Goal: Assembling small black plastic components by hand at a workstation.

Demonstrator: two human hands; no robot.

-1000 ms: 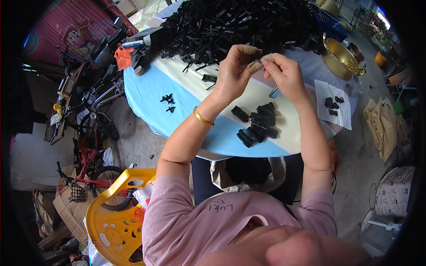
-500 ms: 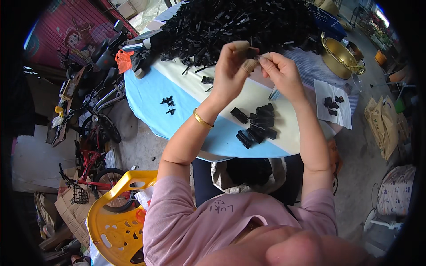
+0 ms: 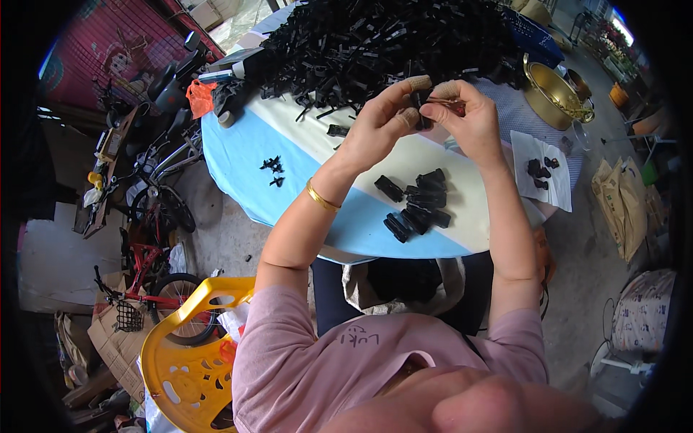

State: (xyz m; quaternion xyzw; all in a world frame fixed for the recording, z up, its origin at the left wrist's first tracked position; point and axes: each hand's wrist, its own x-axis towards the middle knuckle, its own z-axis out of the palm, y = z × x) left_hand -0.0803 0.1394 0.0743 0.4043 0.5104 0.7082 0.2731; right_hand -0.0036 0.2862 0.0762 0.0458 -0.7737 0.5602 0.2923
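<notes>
Above the table, my left hand (image 3: 382,119) pinches a small black piece (image 3: 423,121) between thumb and fingers, several of which wear beige finger covers. Close beside it, my right hand (image 3: 473,123) is closed on a thin reddish-brown item (image 3: 451,105), too small to name, and its tip reaches toward the black piece. Below the hands, several black bundles (image 3: 426,196) lie grouped on the striped cloth. A few tiny black bits (image 3: 273,164) sit to the left. Behind my hands rises a large heap of black parts (image 3: 375,43).
The round table wears a blue and cream cloth (image 3: 242,169). At its right are a white sheet (image 3: 559,191) with dark pieces and a brass-coloured pot (image 3: 545,101). A red plastic bag (image 3: 201,97) lies at the left edge. A yellow chair (image 3: 162,361) stands at my left.
Both hands have turned and come slightly lower, the right a little outward. The black piece and the reddish item now show between them. The things on the cloth look unmoved.
</notes>
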